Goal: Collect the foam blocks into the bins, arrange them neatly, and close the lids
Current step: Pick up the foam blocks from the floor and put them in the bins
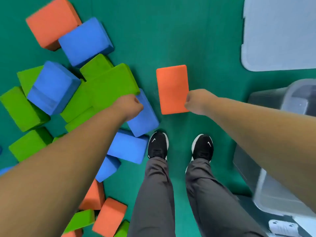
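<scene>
As arms [77, 159] extend downward, left grip [131, 105] clasps blue block [145, 121]; right grip [196, 101], orange block [171, 86].

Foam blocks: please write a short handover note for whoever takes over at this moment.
The right hand grips the orange block by its edge.
The left hand is curled at the pile, where a green block meets a blue block; which one it holds is unclear.
The bin stands open at the right; the lid lies on the floor beyond it.
Done: no block seen in the bin, though its inside barely shows.
Left: nearly all blocks, arranging, closing the lid.
</scene>
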A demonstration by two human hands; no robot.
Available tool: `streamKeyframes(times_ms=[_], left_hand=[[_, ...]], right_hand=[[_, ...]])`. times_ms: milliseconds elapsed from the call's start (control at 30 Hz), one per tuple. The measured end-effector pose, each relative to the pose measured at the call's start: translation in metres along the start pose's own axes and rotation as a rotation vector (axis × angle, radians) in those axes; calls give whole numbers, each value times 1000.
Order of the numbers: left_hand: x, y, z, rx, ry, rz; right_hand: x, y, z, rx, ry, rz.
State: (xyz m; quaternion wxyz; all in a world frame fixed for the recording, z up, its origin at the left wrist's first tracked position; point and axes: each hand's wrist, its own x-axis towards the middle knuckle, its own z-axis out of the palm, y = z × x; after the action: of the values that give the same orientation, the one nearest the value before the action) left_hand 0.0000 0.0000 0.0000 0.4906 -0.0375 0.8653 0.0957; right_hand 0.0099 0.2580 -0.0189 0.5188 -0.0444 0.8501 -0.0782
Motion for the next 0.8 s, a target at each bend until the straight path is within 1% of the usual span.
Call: streamKeyframes(times_ms=[33, 100, 167, 233, 300, 367, 433, 600, 733, 800], left_hand=[[12, -3, -2, 41, 54, 4], [39, -11, -3, 113, 161, -49], [62, -18, -6, 164, 260, -89], [85, -27, -7, 208, 374, -79], [107, -39, -7, 230, 440, -56], [124, -48, -5, 220, 463, -44], [136, -55, 0, 225, 446, -35], [143, -65, -6, 237, 442, -5], [133, -61, -13, 336, 490, 19], [128, -52, -11, 465, 500, 9]], right_hand=[[14, -2, 1, -19, 28, -7], [45, -3, -3, -52, 75, 9], [72, -9, -12, -34, 115, 30], [98, -14, -19, -1, 191, 43], [120, -18, -20, 45, 272, 36], [138, -19, -19, 43, 316, 23], [152, -19, -17, -17, 317, 7], [170, -14, -3, -111, 255, -24], [172, -16, -1, -155, 315, 12], [171, -19, 0, -128, 291, 75]])
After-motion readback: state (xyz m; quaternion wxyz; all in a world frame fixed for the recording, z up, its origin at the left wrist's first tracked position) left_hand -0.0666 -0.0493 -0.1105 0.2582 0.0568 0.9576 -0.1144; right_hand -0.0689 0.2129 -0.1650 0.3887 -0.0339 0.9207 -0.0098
